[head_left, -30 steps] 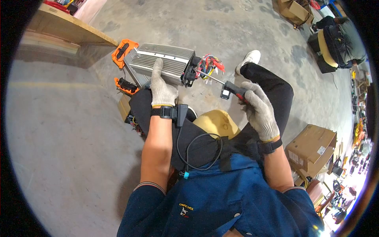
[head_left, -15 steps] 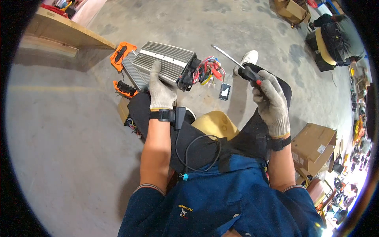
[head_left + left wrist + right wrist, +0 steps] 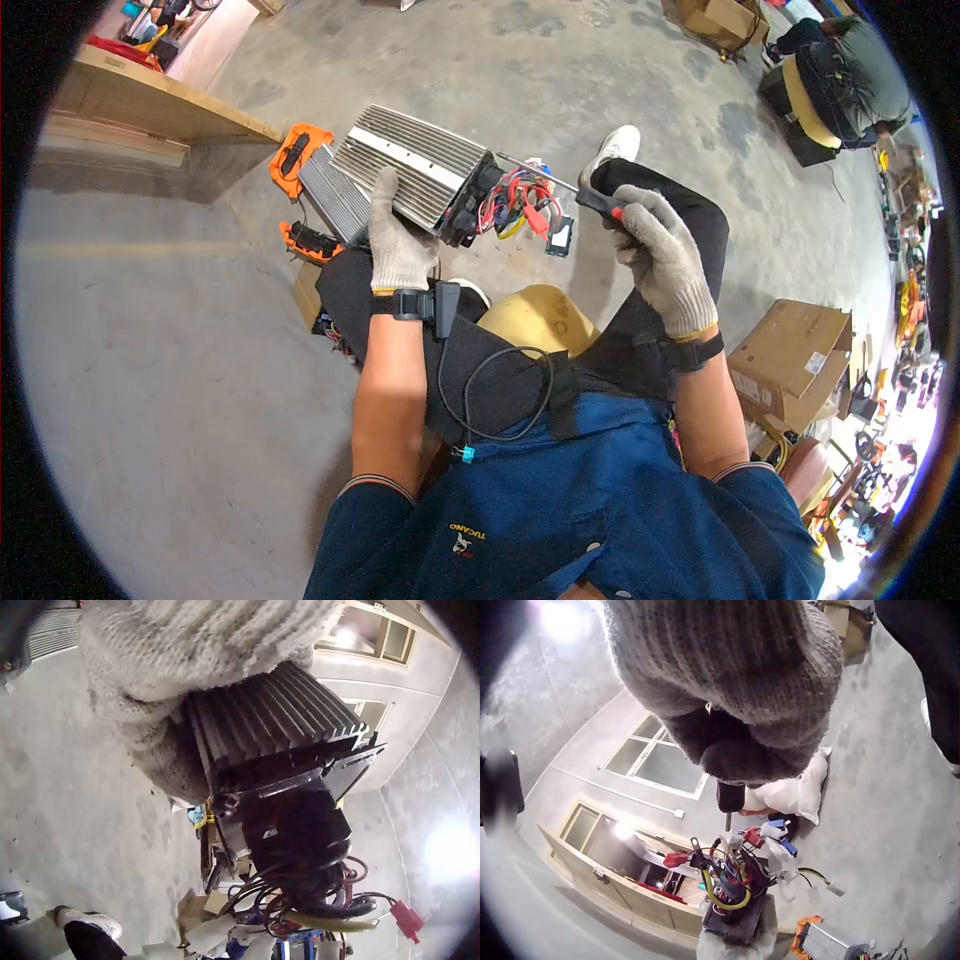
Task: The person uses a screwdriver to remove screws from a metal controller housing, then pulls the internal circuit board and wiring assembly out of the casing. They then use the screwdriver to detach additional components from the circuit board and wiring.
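In the head view my gloved left hand [image 3: 402,245] grips a finned silver metal box [image 3: 415,165], thumb lying along its ribbed top. The box has a black end cover [image 3: 292,825], and from it hangs a bundle of coloured wires [image 3: 518,200] with red, white and blue connectors. My gloved right hand [image 3: 665,255] holds a screwdriver [image 3: 598,203] by its black and red handle. Its shaft points left over the wires, with the tip close to the covered end of the box. In the right wrist view, the curled glove hides most of the handle.
A second finned unit [image 3: 332,190] lies on the floor beside orange parts [image 3: 298,160]. Near my foot is a small black device [image 3: 559,237] with a pale face. A cardboard box [image 3: 795,360] stands at right, a wooden panel [image 3: 160,95] at left. Another person [image 3: 865,90] sits far right.
The screwdriver came away from the box's end, swung up and right, then returned leftward over the wires. The box has turned slightly, its wired end dipping toward me.
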A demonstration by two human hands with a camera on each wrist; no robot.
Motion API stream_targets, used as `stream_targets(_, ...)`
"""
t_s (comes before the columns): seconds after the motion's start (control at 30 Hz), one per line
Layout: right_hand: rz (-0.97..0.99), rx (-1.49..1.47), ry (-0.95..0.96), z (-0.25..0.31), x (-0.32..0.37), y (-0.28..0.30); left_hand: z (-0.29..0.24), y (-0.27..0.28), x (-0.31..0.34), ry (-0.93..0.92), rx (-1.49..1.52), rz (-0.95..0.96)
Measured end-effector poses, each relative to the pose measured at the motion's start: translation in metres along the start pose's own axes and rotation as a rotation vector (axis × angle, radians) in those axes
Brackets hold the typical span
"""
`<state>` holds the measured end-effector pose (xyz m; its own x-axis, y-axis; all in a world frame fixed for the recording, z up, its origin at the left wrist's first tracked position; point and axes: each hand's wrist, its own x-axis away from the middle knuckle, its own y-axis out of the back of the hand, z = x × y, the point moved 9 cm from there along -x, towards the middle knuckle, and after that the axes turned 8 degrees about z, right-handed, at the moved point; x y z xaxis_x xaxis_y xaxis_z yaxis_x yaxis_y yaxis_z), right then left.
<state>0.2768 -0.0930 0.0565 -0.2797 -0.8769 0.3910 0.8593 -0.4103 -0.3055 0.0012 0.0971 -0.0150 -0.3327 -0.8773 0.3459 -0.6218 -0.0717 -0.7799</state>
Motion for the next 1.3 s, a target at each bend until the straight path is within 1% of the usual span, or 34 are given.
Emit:
stream_targets(0.03, -0.008, 0.002, -0.010, -0.001, 0.000, 0.000, -0.001, 0.002, 0.001, -0.006, -0.003, -0.024)
stream_targets(0.1, -0.002, 0.001, -0.018, -0.004, -0.001, 0.001, -0.002, 0.002, 0.000, -0.022, -0.012, -0.013)
stream_targets(0.27, -0.003, 0.055, -0.051, -0.006, -0.003, 0.000, -0.001, 0.002, -0.003, 0.000, 0.005, 0.058)
stream_targets(0.33, 0.026, -0.035, -0.044, -0.009, -0.003, -0.003, -0.001, 0.003, -0.003, 0.001, 0.010, 0.058)
stream_targets(0.53, 0.014, -0.123, -0.070, -0.015, -0.001, -0.005, 0.001, 0.007, -0.007, 0.018, 0.042, 0.063)
stream_targets(0.63, 0.035, -0.132, -0.060, -0.015, 0.000, -0.006, 0.001, 0.004, -0.004, 0.014, 0.028, 0.069)
stream_targets(0.97, 0.020, -0.142, -0.067, -0.016, 0.000, -0.005, 0.000, 0.009, -0.005, 0.009, -0.018, 0.042)
stream_targets(1.07, 0.007, -0.153, -0.104, -0.017, 0.000, -0.006, -0.001, 0.007, -0.004, 0.012, -0.033, 0.085)
stream_targets(1.13, -0.003, -0.189, -0.163, -0.021, 0.002, -0.007, 0.001, 0.013, -0.010, 0.008, -0.034, 0.091)
stream_targets(1.2, 0.016, -0.145, -0.195, -0.017, 0.006, -0.009, -0.001, 0.015, -0.012, 0.007, -0.032, 0.099)
stream_targets(1.27, 0.031, -0.100, -0.226, -0.014, 0.011, -0.010, 0.002, 0.013, -0.008, 0.051, 0.004, 0.088)
stream_targets(1.3, 0.026, -0.009, -0.220, -0.010, 0.012, -0.010, 0.003, 0.011, -0.007, 0.052, 0.004, 0.088)
